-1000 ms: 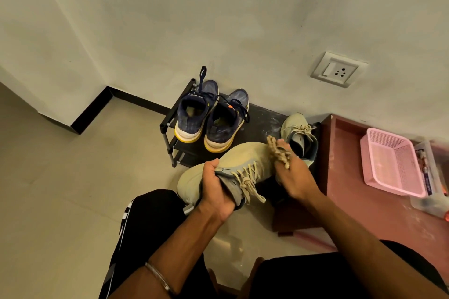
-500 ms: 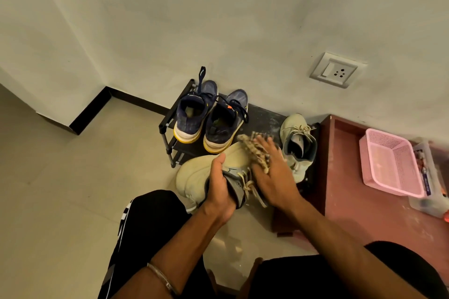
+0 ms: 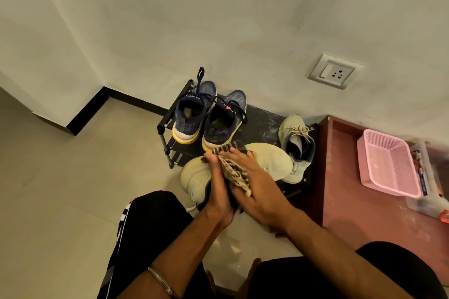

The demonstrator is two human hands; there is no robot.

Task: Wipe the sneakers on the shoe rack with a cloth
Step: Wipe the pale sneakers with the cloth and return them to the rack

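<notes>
Pale green and soft-looking, the sneaker [image 3: 269, 161] is held up just in front of the shoe rack [image 3: 261, 120], above the person's knees. Its long side runs across, from left to right, with both hands on top of its middle. The left hand [image 3: 217, 190] is curled around the sneaker near its opening and grips it. The right hand [image 3: 255, 184] lies flatter, fingers spread, and presses the striped cloth [image 3: 234, 173] down on the sneaker. The cloth sits between the two hands, so the right hand is the one that can rub along the long side. On the shoe rack, the other pale sneaker [image 3: 296, 143] sits at the right end. The two blue sneakers [image 3: 209, 116] sit at the left end, toes to the wall.
</notes>
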